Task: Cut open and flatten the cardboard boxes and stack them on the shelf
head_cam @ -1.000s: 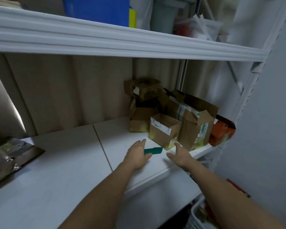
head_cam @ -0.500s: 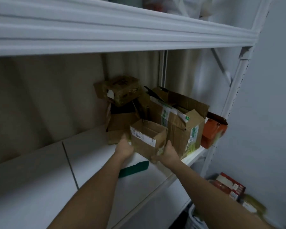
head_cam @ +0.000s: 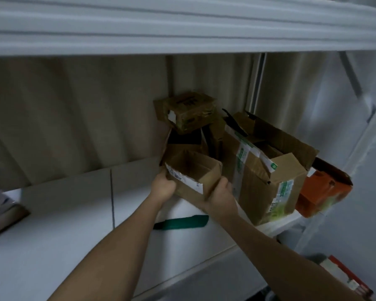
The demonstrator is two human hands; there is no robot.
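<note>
Head view: open-topped brown cardboard box [head_cam: 193,177], white label, both hands' fingers [head_cam: 224,183] grasping.

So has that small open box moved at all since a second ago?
Yes. The small open box, gripped by the left hand and right hand, is now lifted off the shelf, above the green cutter lying there.

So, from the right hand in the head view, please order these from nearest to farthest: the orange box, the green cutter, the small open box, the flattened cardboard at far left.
1. Small open box: held by the right hand.
2. Green cutter: on the shelf, just below-left.
3. Orange box: at the right end.
4. Flattened cardboard: far left.
</note>
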